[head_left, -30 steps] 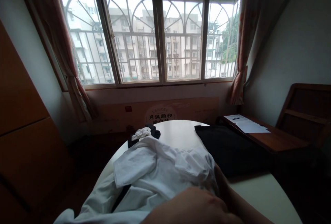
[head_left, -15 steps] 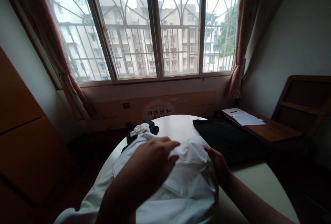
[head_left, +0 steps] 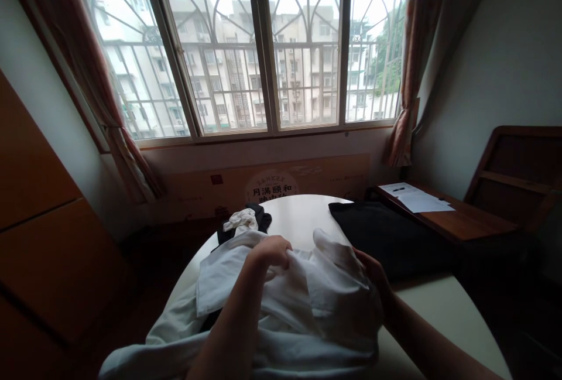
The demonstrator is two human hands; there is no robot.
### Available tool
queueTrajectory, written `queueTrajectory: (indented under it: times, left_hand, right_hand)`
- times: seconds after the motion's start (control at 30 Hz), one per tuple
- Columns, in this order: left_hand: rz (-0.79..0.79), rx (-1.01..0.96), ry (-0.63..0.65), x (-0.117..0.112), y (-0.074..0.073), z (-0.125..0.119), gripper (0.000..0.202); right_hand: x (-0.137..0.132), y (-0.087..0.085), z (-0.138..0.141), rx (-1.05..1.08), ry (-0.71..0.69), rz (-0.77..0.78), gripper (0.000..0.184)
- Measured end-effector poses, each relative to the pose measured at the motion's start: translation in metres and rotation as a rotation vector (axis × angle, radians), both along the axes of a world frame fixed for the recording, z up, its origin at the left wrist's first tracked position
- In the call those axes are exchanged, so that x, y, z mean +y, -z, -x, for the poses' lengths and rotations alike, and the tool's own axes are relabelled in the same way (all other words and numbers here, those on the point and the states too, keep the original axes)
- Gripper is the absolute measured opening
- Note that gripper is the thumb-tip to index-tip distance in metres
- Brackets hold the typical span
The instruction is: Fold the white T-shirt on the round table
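Note:
A rumpled white garment, by its look a shirt (head_left: 290,304), spreads over the near part of the round table, with folds standing up between my hands. My left hand (head_left: 273,250) is closed, its fingers pinching the fabric near the middle and lifting it slightly. At the shirt's right side my right hand (head_left: 373,270) grips the edge, its thumb side upward and some fingers hidden by cloth. A flat white panel of the shirt lies left of my left forearm, with something dark showing under it.
A folded black cloth (head_left: 386,239) lies on the right of the white table (head_left: 302,209). Beyond the shirt at left sit a crumpled white cloth (head_left: 240,222) and dark fabric (head_left: 263,219). Papers (head_left: 421,201) rest on a wooden side table (head_left: 478,222) at right.
My left hand has closed on the fabric, after hovering over it with fingers apart. The cloth between my hands is now pulled up into folds. My right hand keeps its hold.

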State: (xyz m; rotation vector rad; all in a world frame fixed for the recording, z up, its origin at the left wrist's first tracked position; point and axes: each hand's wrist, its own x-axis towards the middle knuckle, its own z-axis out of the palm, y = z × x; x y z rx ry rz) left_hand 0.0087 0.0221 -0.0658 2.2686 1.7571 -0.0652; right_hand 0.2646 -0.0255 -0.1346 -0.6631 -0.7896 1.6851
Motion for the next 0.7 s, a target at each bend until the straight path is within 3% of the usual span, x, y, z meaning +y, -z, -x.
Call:
queueTrajectory:
  times: [0.1,0.17,0.23,0.3,0.33,0.4,0.5,0.57,0.7]
  left_hand:
    - [0.112,0.057,0.013,0.002,0.002,0.001,0.027]
    - [0.121,0.04,-0.002,0.002,-0.002,0.004,0.028]
    - [0.178,-0.033,-0.005,0.001,-0.005,0.007,0.029]
    - [0.283,-0.134,-0.004,0.001,-0.006,0.008,0.033]
    - [0.313,-0.165,-0.013,0.002,-0.005,0.008,0.034]
    - [0.243,-0.16,-0.053,0.003,0.0,0.006,0.033]
    - [-0.033,-0.097,-0.111,0.008,0.015,0.001,0.035]
    - [-0.124,-0.073,-0.1,0.012,0.027,-0.001,0.044]
    - [-0.138,-0.049,-0.042,0.018,0.045,-0.003,0.04]
  right_hand:
    - [0.003,-0.004,0.004,-0.065,0.016,-0.004,0.038]
    - [0.006,-0.003,0.003,-0.24,0.195,-0.087,0.054]
    - [0.007,-0.002,-0.001,-0.484,0.453,-0.281,0.062]
    - [0.002,-0.004,-0.006,-0.693,0.636,-0.572,0.053]
    - [-0.002,-0.006,-0.007,-0.764,0.659,-0.714,0.043]
    - [-0.014,-0.013,-0.007,-0.859,0.557,-0.93,0.026]
    - [-0.032,-0.021,-0.002,-1.019,0.197,-1.087,0.033]
    - [-0.037,-0.019,0.001,-1.157,0.013,-1.076,0.045]
    - [-0.03,-0.002,-0.002,-1.385,-0.143,-0.891,0.081]
